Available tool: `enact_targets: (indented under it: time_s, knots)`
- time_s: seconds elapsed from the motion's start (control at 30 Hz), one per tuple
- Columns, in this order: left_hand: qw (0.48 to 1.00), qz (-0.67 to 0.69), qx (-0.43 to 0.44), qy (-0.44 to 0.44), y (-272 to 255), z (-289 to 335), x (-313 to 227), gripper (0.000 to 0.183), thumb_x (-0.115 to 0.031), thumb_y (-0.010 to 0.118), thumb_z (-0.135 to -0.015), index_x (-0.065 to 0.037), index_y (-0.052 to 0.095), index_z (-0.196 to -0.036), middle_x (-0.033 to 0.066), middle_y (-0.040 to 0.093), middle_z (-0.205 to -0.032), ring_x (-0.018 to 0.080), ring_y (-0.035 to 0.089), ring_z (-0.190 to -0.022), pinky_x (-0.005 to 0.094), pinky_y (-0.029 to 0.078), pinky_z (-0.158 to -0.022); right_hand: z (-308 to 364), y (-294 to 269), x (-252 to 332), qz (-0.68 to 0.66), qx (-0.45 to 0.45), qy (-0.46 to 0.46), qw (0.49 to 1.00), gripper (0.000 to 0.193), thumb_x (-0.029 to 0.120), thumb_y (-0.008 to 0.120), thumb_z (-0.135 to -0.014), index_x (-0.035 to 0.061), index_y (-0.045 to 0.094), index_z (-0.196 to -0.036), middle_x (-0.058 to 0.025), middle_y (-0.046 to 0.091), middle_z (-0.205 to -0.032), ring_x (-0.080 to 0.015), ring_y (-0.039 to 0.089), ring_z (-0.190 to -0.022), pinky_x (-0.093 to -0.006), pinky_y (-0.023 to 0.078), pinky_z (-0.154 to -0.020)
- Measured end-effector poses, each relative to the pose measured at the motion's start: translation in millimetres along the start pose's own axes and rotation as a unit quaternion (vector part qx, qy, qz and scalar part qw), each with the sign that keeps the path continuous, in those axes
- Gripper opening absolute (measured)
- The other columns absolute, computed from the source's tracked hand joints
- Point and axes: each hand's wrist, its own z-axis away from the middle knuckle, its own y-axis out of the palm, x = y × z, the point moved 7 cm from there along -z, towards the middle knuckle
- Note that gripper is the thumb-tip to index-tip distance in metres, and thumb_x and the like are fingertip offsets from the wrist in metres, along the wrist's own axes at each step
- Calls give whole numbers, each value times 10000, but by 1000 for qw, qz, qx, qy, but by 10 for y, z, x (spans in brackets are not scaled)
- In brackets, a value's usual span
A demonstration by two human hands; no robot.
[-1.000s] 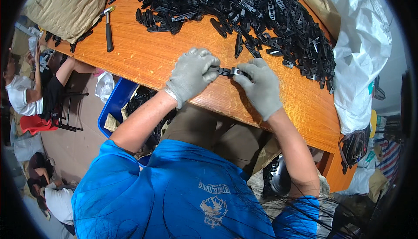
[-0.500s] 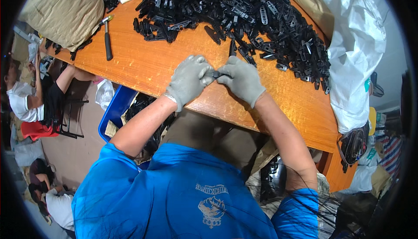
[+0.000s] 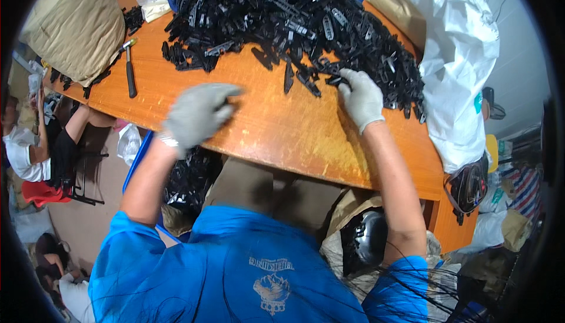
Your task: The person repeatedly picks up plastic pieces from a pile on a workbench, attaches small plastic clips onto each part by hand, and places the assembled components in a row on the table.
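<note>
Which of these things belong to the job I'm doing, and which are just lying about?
Likely part of the job: left gloved hand; right gloved hand, at the pile's edge; black plastic parts, piled up; wooden table.

Seemingly just lying about: hammer, untouched; white sack; pale plastic bag.

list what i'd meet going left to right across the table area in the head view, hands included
Brown sack, hammer, left gloved hand, right gloved hand, white sack.
</note>
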Motion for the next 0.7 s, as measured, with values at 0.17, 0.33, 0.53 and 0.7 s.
enact_targets:
  time_s: [0.17,0.33,0.53,0.7]
  knots:
    - [997,72,6,-19,943,-1017,-621,446,-331,719,-1002,-105,693,-1386,185,754,-1250,380,730,-1161,495,571,-1009,-16,223,74,52,65,42,996,318,317,806,-945,152,768,-1213,-166,752,-1107,-388,756,-1057,-495,610,-920]
    - [999,-43,-26,-22,1153,-1266,-869,324,-397,675,-1003,-87,758,-1046,170,742,-1080,385,729,-1058,528,587,-913,217,142,15,-33,36,5,999,177,268,803,-937,128,801,-1045,-153,750,-1068,-362,748,-988,-480,598,-863]
    - [999,-33,-23,30,1100,-936,-750,153,-241,689,-981,-89,702,-997,145,702,-1044,374,690,-1074,520,567,-897,323,-10,-139,-192,49,-55,979,99,103,855,-836,72,782,-895,-113,740,-936,-313,733,-894,-415,583,-819]
    - [998,14,-4,61,1040,-601,-595,106,-126,742,-948,-99,678,-1028,102,695,-1039,360,673,-1071,481,534,-910,304,-69,-231,-237,56,-39,969,155,76,883,-805,18,744,-768,-123,751,-906,-278,748,-906,-377,581,-815]
